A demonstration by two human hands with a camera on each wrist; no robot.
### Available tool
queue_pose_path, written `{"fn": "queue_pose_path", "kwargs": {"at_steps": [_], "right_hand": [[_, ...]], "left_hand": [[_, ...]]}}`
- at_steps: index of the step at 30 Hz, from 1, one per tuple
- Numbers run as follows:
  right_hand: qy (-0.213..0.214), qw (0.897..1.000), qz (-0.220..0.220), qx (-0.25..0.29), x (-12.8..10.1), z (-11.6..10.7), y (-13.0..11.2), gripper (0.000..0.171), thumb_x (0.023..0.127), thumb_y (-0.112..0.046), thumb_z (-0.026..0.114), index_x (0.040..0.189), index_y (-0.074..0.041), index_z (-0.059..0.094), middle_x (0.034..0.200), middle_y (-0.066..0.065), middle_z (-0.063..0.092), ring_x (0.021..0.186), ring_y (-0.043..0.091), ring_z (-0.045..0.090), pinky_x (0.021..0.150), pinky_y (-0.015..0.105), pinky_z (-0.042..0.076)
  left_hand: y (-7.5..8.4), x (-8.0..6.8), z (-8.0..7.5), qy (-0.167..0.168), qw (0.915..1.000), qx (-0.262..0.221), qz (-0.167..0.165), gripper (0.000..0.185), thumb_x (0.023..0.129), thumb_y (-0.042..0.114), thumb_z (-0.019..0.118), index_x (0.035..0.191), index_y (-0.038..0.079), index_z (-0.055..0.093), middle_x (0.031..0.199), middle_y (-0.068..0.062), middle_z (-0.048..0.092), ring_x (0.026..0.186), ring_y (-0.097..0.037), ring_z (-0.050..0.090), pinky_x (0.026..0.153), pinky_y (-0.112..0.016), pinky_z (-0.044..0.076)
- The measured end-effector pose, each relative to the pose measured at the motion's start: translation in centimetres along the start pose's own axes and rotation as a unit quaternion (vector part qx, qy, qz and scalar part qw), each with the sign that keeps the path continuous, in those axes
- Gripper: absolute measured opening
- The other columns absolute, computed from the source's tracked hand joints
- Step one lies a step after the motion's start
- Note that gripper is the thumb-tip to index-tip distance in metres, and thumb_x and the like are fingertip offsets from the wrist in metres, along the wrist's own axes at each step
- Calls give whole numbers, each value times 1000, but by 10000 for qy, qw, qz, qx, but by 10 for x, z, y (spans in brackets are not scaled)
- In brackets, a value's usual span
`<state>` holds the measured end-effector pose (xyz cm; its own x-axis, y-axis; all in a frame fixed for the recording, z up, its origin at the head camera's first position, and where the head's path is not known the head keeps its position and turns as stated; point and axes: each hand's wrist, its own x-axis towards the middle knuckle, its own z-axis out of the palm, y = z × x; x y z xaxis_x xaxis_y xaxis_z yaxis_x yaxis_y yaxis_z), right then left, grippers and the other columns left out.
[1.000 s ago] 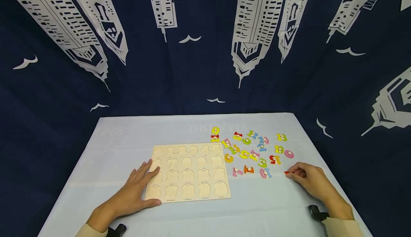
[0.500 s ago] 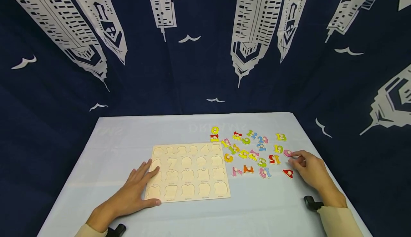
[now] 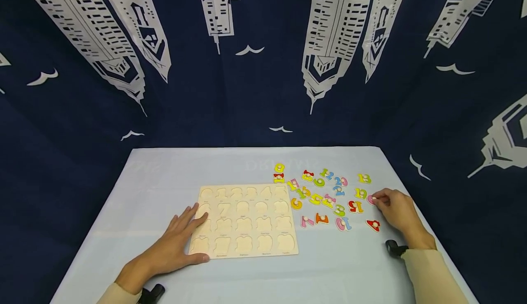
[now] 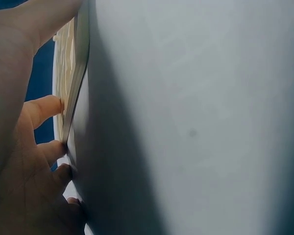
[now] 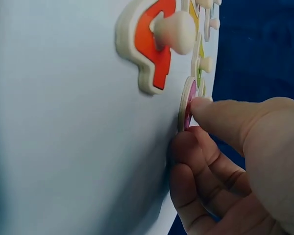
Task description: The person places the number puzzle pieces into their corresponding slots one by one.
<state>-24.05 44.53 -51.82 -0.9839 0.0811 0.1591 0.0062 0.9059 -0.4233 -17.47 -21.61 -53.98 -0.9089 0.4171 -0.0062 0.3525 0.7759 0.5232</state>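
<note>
Beside our flat left hand [image 3: 173, 244] the puzzle board [image 3: 244, 220] shows every recess unfilled, while our right hand [image 3: 396, 210] pinches the pink number piece [image 3: 371, 199] at its fingertips, all other numbers [image 3: 325, 194] loose leftward.

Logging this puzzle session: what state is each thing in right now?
Puzzle board: flat on the table, every slot empty.
Pink number piece: on the table, pinched by right hand.
Red 4 piece: lying loose.
Left hand: flat, pressing the board's edge.
</note>
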Motion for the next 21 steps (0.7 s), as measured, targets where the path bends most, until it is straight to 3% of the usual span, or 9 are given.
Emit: {"fn": "queue_pose_path", "kwargs": {"at_steps": [4, 9, 15, 21], "right_hand": [[31, 10000, 67, 36, 6, 5, 3, 14, 104, -11, 87, 111, 1, 83, 94, 15, 76, 84, 25, 66, 71, 29, 50], [192, 9995, 171, 163, 4, 1, -7, 22, 105, -19, 88, 109, 1, 81, 101, 21, 71, 86, 29, 65, 71, 31, 49], [244, 9990, -12, 386, 0, -5, -46, 27, 108, -22, 86, 116, 2, 79, 124, 33, 75, 106, 46, 80, 76, 31, 58], [8, 9927, -272, 1176, -1, 2, -94, 29, 111, -26, 84, 129, -4, 79, 117, 23, 86, 100, 34, 85, 69, 19, 62]], "left_hand": [[0, -1, -3, -12, 10000, -64, 56, 117, 89, 77, 90, 179, 17, 47, 196, -21, 19, 180, -56, 19, 139, -88, 16], [-1, 1, -3, -33, 9998, -152, 125, 116, 90, 74, 91, 180, 15, 46, 196, -22, 18, 180, -57, 19, 139, -88, 15], [0, 0, -5, -42, 9999, -106, 123, 117, 90, 73, 92, 180, 14, 46, 196, -23, 18, 179, -57, 20, 139, -88, 17], [1, -2, -9, -117, 9997, -196, 69, 118, 90, 72, 93, 180, 13, 45, 196, -22, 17, 180, -57, 19, 141, -87, 15]]}}
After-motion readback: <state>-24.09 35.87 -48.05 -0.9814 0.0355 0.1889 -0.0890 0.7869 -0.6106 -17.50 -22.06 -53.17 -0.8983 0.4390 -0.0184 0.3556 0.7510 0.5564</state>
